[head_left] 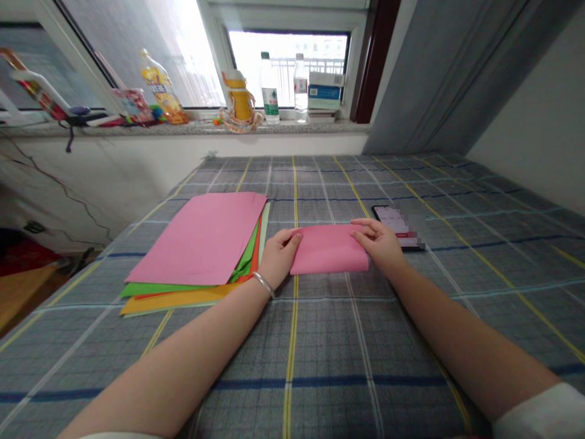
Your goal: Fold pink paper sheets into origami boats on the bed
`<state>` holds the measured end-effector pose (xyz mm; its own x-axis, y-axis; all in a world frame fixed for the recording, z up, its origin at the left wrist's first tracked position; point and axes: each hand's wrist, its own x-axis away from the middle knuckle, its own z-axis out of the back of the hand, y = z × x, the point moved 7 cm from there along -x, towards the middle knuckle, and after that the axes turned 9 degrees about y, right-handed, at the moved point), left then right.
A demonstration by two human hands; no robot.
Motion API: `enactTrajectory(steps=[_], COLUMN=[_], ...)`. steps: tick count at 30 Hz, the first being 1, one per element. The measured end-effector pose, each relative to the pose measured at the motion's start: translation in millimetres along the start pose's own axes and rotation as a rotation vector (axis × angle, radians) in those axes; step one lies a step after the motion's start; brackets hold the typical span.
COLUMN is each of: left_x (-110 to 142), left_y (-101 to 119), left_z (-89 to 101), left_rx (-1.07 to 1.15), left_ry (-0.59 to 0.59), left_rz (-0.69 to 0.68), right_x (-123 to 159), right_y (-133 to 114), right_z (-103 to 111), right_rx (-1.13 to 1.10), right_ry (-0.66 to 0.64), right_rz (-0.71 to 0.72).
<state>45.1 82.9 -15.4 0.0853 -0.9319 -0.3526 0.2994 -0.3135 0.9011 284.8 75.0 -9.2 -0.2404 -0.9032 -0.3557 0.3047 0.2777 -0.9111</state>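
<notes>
Two hands, left [280, 256] and right [378, 245], grip the ends of a pink paper [329, 251] folded into a flat rectangle.

Bed [461, 305] with grey plaid cover, yellow and blue lines. Left of centre: loose stack of coloured paper [192, 244], pink sheet on top, green, orange and yellow edges showing beneath. Centre: folded pink paper [329, 251], flat. Just beyond its right end: smartphone [395, 224], screen up, display pixelated.
</notes>
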Motion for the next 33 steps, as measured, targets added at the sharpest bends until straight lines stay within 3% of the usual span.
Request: enactTrajectory(steps=[10,26,33], left_x=[-1,0,-3], left_y=[-6,-9,-7], left_z=[0.0,-2.4,-0.5], left_rx=[0.021,0.035,0.069], left_ry=[0.0,-0.012,0.035], left_rz=[0.021,0.098,0.004], right_x=[2,0,-1], right_y=[-1,4,9], right_z=[-1,-2,-4], right_rx=[-0.062,0.036,0.053], right_ry=[0.016,0.004,-0.001], right_rz=[-0.052,-0.016,-0.013])
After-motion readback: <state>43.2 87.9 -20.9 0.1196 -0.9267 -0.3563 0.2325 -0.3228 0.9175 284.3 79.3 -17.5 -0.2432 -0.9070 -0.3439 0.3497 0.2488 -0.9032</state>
